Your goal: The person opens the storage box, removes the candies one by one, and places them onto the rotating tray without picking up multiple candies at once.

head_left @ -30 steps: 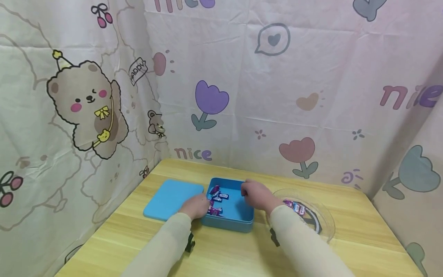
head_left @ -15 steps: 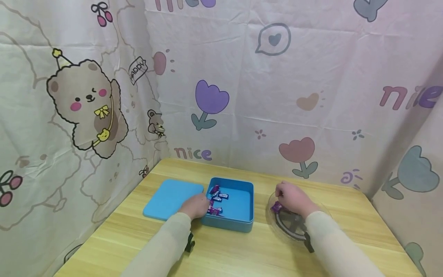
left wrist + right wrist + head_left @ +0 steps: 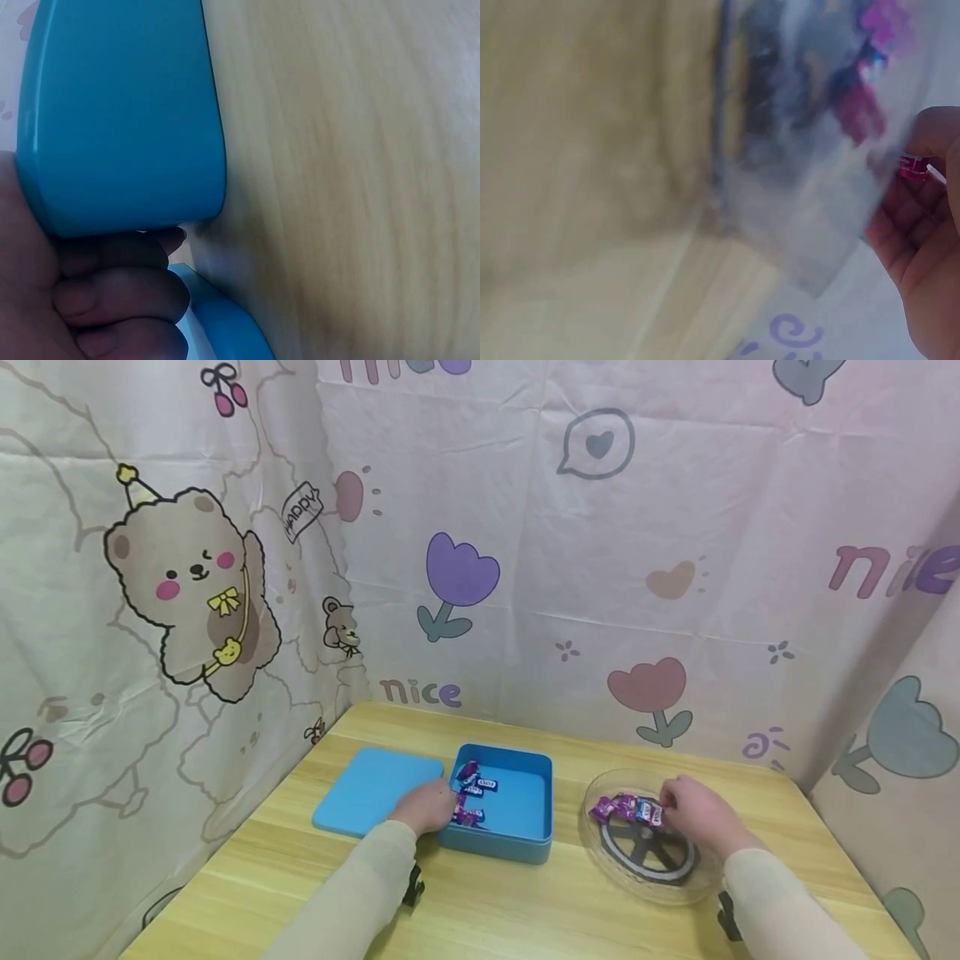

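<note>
Our right hand (image 3: 693,814) reaches into the clear dish (image 3: 697,881) near the table's (image 3: 525,910) right edge, fingertips at a purple-wrapped candy (image 3: 647,811) lying just to their left. That candy's long axis seems to run across the dish, toward a second candy (image 3: 603,810) beside it. The right wrist view is blurred; the fingers look curled onto a wrapper, but we cannot tell whether they grip it. Our left hand (image 3: 429,807) rests curled against the left wall of the blue box (image 3: 517,843), with the blue lid (image 3: 371,789) flat beside it. More candies (image 3: 471,793) lie inside the box, well left of the dish. Nothing stands between dish and box.
</note>
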Tool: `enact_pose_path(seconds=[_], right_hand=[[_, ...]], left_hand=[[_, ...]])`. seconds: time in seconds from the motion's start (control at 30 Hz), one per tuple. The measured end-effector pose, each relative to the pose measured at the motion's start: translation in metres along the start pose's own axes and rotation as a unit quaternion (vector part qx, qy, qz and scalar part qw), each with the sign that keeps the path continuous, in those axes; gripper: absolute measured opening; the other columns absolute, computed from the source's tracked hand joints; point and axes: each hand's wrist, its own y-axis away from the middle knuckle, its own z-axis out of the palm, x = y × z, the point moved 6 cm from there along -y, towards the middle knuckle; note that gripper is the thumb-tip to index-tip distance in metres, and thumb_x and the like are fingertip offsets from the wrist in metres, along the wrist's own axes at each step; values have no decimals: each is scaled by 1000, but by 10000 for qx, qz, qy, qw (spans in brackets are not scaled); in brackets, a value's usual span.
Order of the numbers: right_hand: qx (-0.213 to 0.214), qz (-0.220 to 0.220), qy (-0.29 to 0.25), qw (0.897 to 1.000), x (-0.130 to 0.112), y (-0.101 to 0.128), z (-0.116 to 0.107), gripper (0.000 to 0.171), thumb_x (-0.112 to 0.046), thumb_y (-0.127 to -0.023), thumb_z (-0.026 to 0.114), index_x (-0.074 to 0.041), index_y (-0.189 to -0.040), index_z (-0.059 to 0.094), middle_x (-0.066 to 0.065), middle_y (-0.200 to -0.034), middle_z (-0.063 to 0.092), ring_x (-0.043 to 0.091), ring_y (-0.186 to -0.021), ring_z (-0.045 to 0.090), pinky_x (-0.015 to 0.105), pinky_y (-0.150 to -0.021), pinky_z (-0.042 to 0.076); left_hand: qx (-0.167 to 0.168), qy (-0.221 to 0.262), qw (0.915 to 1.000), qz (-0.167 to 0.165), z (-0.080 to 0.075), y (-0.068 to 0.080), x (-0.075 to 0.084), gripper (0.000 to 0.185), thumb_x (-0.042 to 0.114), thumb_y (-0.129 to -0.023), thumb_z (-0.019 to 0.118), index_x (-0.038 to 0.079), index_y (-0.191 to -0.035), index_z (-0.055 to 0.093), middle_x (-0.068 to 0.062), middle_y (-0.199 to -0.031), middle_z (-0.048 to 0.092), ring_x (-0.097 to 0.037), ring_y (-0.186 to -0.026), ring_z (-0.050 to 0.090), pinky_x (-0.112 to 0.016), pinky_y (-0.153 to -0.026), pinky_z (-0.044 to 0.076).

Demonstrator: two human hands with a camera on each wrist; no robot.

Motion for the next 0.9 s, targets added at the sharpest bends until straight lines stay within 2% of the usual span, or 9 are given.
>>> enact_pose_path(seconds=[0.17,0.3,0.43,0.7,0.9], right_hand=[[-140,246,25,9996,8,8,3,13,-3,-84,69,-14,-83,62,0,-80,53,19,-72,52,43,-67,50],[-269,246,85,9993,8,11,8,14,-2,-83,67,-15,-83,62,0,-79,53,18,-71,51,42,-66,49],[-361,223,211,9989,9,12,12,12,-8,-83,70,-16,-84,62,-1,-79,53,17,-70,51,39,-63,48],[-428,400,27,9983,11,8,10,10,-18,-86,73,-15,-91,65,-1,-81,59,17,-72,55,42,-66,50],[-263,290,-108,9992,-1,3,5,9,-18,-86,73,-15,-93,66,-1,-86,61,17,-76,56,45,-70,52]], left_hand=[[14,23,10000,-15,-2,0,1,32,20,-106,41,11,-82,59,-4,-86,59,-21,-75,53,-44,-79,50],[43,15,10000,24,-2,0,2,33,20,-106,42,12,-79,60,-4,-88,60,-21,-75,54,-45,-81,51],[62,32,10000,-17,-2,1,2,33,20,-106,43,11,-80,61,-5,-94,62,-21,-77,54,-46,-84,51],[63,-27,10000,18,-1,1,2,29,20,-106,44,8,-91,66,-9,-112,66,-23,-84,55,-51,-94,49],[73,47,9999,51,-2,1,1,28,19,-106,44,5,-98,67,-8,-108,65,-23,-84,54,-51,-93,49]])
